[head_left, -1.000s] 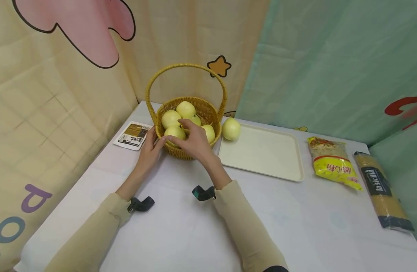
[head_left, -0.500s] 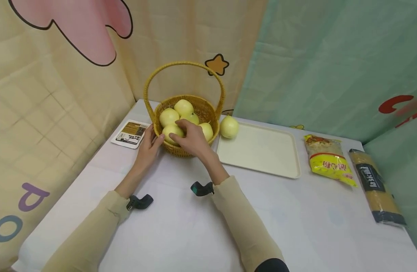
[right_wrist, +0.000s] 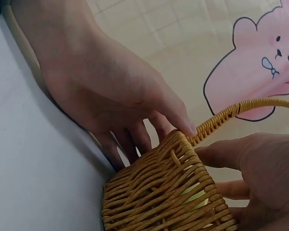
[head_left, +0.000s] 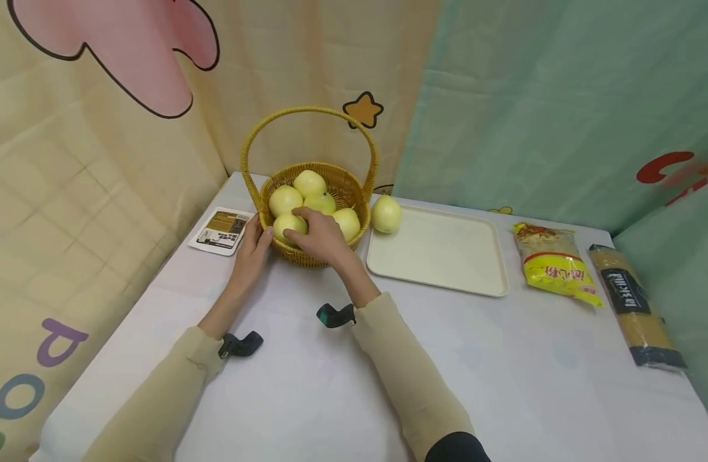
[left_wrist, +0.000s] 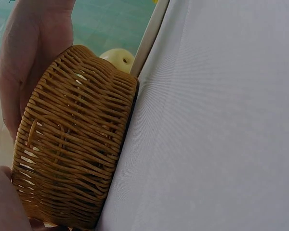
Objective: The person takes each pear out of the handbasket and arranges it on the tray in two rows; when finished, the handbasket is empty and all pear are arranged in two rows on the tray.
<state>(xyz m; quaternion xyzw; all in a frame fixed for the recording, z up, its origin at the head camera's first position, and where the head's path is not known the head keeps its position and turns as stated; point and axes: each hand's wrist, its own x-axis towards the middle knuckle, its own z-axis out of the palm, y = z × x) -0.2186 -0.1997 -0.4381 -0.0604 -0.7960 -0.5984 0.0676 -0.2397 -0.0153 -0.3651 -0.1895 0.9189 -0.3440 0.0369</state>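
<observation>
A yellow wicker basket point(head_left: 301, 256) with a tall hoop handle stands at the back left of the table, holding several pale yellow-green apples point(head_left: 310, 183). My left hand point(head_left: 251, 249) grips its left side, thumb at the rim and fingers down the outer wall, as the right wrist view shows. Inside the rim, my right hand point(head_left: 322, 236) has its thumb and fingers round the front-left apple point(head_left: 289, 227). In the left wrist view the woven wall point(left_wrist: 77, 125) hides that apple, and my right hand point(left_wrist: 36, 62) reaches over the rim.
Right of the basket lies a cream tray point(head_left: 446, 250), with one apple point(head_left: 386, 214) at its left back corner. A white labelled package point(head_left: 220, 231) sits to the left. Farther right are a yellow food bag point(head_left: 556, 264) and a long tan packet point(head_left: 637, 308). Curtains point(head_left: 504, 115) border the table.
My right thumb has drawn away from my left thumb and come onto the front-left apple. My left hand stays on the basket. The head view has shifted slightly.
</observation>
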